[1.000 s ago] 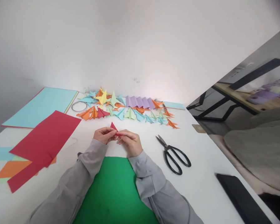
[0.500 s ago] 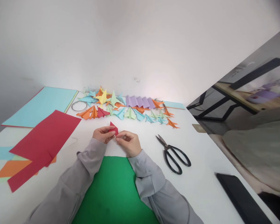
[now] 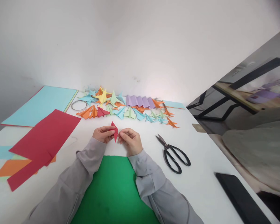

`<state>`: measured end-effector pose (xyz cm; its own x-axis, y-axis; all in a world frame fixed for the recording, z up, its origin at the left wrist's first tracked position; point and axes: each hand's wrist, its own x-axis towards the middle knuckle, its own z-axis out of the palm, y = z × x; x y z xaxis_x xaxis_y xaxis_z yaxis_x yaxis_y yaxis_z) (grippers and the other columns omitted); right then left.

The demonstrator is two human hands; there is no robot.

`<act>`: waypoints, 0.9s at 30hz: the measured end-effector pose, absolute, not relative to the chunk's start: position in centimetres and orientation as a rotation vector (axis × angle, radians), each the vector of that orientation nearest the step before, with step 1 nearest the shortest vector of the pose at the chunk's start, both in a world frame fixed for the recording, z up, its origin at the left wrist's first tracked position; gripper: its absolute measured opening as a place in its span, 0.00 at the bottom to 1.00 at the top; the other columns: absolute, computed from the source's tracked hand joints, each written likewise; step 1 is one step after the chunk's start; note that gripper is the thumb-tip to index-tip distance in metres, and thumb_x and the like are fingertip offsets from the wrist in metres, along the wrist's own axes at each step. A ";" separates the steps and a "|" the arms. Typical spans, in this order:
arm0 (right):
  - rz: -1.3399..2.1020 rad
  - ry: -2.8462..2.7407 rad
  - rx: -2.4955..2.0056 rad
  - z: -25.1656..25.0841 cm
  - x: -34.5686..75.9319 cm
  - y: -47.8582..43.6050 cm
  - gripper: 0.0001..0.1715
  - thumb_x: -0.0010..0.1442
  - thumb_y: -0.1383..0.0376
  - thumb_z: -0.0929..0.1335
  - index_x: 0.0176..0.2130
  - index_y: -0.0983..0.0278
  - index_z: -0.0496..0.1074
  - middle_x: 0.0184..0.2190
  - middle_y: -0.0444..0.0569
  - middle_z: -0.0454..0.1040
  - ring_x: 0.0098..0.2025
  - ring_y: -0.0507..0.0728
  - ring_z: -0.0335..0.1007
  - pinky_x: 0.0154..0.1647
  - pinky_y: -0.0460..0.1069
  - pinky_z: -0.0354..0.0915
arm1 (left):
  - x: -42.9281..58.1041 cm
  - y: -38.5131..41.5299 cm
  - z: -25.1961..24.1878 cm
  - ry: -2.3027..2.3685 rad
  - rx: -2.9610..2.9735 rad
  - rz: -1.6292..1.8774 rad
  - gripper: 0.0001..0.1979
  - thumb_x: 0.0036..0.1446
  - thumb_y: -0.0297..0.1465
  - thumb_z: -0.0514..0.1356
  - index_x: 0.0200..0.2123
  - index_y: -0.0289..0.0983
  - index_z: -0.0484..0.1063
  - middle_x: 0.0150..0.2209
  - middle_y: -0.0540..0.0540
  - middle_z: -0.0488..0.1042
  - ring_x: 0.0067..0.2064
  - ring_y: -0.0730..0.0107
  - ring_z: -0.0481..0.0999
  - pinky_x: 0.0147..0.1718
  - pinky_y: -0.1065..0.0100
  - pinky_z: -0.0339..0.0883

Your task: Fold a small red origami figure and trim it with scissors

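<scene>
My left hand [image 3: 103, 134] pinches a small folded piece of red paper [image 3: 115, 132] between thumb and fingers. The paper looks like a narrow diamond, with one point up and the other down. Just right of it is my right hand [image 3: 131, 140], its fingers curled in and the tips close together beside the paper's edge. I see nothing between those fingertips. Below both hands lies a green sheet [image 3: 116, 189] on the white table, partly covered by my grey sleeves.
Several folded paper shapes [image 3: 130, 113] line the wall behind, with a pleated purple strip [image 3: 140, 101]. Black-handled scissors [image 3: 172, 154] and a black flat object [image 3: 241, 197] lie right. Red paper [image 3: 45, 135], a light-blue sheet [image 3: 40, 105] and a wire coil [image 3: 79, 105] are left.
My right fingers have come off the red paper and moved slightly right. The paper has turned, its lower point now showing downward. My left hand keeps its hold.
</scene>
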<state>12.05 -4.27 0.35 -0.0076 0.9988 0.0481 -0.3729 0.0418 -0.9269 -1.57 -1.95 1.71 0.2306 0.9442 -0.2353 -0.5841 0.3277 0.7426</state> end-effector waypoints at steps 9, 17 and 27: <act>1.352 -0.907 -0.875 -0.1 12.0 -3.9 0.12 0.42 0.62 0.74 0.29 0.64 0.73 0.17 0.42 0.73 0.18 0.49 0.67 0.17 0.44 0.65 | -1.5 -1.9 1.2 0.753 0.644 1.089 0.14 0.28 0.25 0.72 0.25 0.32 0.78 0.21 0.44 0.77 0.23 0.73 0.75 0.25 0.73 0.69; 1.363 -0.909 -0.879 -0.2 12.1 -3.9 0.12 0.42 0.62 0.74 0.29 0.64 0.73 0.17 0.42 0.74 0.18 0.50 0.68 0.17 0.44 0.65 | -1.6 -1.9 1.2 0.744 0.625 1.067 0.13 0.29 0.24 0.71 0.26 0.31 0.78 0.23 0.44 0.78 0.25 0.70 0.76 0.28 0.70 0.70; 1.381 -0.907 -0.846 -0.3 12.1 -3.8 0.12 0.43 0.62 0.74 0.29 0.65 0.73 0.17 0.42 0.73 0.18 0.49 0.67 0.17 0.44 0.65 | -1.5 -1.9 1.2 0.713 0.608 1.055 0.13 0.29 0.24 0.71 0.25 0.32 0.78 0.23 0.44 0.78 0.26 0.70 0.76 0.27 0.71 0.70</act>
<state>12.15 -3.79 -0.33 -0.0155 0.9993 0.0345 -0.4283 0.0246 -0.9033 -1.53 -1.90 1.18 0.3152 0.9213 -0.2279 -0.5547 0.3737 0.7434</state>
